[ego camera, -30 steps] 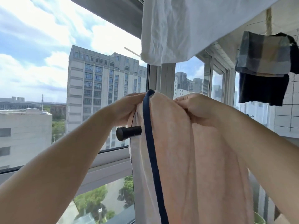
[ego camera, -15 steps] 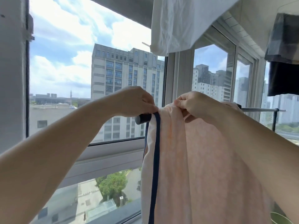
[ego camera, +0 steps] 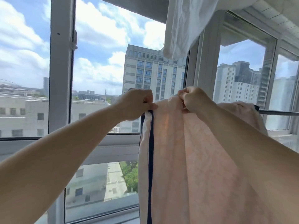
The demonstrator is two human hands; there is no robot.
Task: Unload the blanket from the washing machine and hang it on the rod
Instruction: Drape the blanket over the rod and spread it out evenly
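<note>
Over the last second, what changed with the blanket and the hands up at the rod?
The left hand drew the blanket's dark-trimmed edge leftward over the rod's black end cap, which showed a second ago and is now hidden. The camera swung left; the checked laundry left view. Unchanged: both hands pinch the blanket's top, right hand beside the left, the rod bare to the right, the white sheet overhead.
</note>
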